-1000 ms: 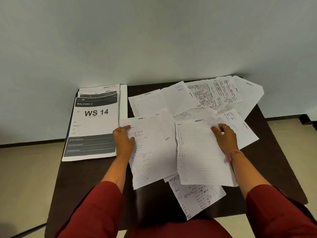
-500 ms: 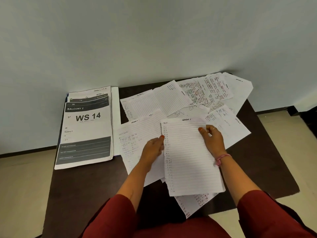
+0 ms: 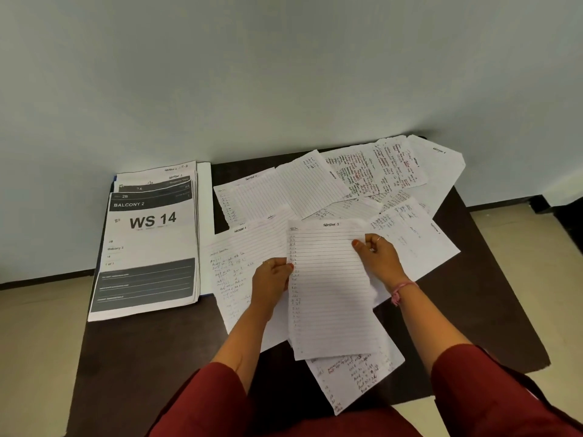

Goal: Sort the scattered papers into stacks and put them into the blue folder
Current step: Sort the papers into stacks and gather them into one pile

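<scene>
While hands hold "SECTION 1" sheet (image 3: 331,288).

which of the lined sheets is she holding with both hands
The lined sheet headed Section 1 at the centre: left hand pinches its left edge, right hand its right edge. The other sheets lie flat, untouched.
</scene>
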A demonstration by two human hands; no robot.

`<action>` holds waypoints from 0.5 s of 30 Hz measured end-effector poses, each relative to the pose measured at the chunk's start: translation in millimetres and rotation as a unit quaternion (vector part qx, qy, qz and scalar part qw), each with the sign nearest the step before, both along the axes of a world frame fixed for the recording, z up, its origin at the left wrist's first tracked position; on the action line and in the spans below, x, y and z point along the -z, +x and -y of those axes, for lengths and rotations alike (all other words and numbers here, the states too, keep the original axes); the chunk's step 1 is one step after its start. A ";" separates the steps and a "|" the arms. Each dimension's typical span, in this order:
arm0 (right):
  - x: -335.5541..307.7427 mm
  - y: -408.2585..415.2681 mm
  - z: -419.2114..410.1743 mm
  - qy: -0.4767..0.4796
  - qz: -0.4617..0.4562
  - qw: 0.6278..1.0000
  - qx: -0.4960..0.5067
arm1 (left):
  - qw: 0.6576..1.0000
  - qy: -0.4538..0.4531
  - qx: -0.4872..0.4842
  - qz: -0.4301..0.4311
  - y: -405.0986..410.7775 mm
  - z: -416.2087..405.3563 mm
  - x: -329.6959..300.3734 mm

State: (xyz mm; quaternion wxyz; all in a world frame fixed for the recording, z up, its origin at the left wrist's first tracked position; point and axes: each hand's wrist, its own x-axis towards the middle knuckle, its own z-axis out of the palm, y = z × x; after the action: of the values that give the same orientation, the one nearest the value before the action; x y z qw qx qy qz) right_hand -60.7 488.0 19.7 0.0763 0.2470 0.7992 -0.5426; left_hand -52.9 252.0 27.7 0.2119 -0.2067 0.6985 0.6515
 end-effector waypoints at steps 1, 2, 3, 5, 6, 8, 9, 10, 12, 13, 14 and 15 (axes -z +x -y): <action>-1.6 -5.7 -0.5 -0.004 0.002 1.000 -0.008 | 1.000 -0.009 -0.003 -0.002 -3.9 0.3 0.7; -2.0 -11.9 -1.3 -0.006 0.004 1.000 -0.014 | 1.000 -0.018 -0.007 -0.004 -8.0 1.0 2.0; -4.0 -19.1 -1.5 -0.005 0.009 1.000 -0.019 | 1.000 -0.027 -0.008 -0.004 -12.8 2.2 5.0; -7.2 -34.5 -1.8 0.003 0.013 1.000 -0.018 | 0.999 -0.046 -0.005 -0.009 -21.3 4.2 10.5; -8.8 -43.0 -1.9 0.011 0.011 1.000 -0.015 | 0.998 -0.059 -0.006 -0.012 -25.0 4.9 13.4; -12.2 -60.8 -2.8 0.031 0.006 0.999 -0.014 | 0.995 -0.097 -0.007 -0.024 -31.4 5.7 18.3; -14.0 -70.3 -3.4 0.037 0.008 0.999 -0.014 | 0.993 -0.115 -0.004 -0.028 -34.0 5.7 20.2; -13.9 -80.5 -4.2 0.040 0.009 0.999 -0.016 | 0.991 -0.127 -0.001 -0.032 -36.5 5.6 22.7; -10.2 -98.2 -4.3 0.044 0.009 0.999 -0.021 | 0.990 -0.139 0.000 -0.037 -38.2 5.1 27.1; -9.2 -106.8 -3.1 0.044 0.009 0.999 -0.016 | 0.989 -0.146 -0.004 -0.039 -39.3 4.9 28.9; -7.8 -115.5 -2.6 0.052 0.007 0.999 -0.010 | 0.987 -0.152 -0.009 -0.041 -40.6 4.5 30.0; -6.9 -122.9 -0.9 0.061 0.004 0.998 -0.005 | 0.986 -0.159 -0.012 -0.043 -41.9 4.1 31.1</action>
State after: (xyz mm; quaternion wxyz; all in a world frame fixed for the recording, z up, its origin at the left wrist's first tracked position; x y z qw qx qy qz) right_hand -183.6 488.9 26.6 0.0675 0.2494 0.8316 -0.4917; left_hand -94.8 247.9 -3.4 0.1388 -0.2180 0.7989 0.5431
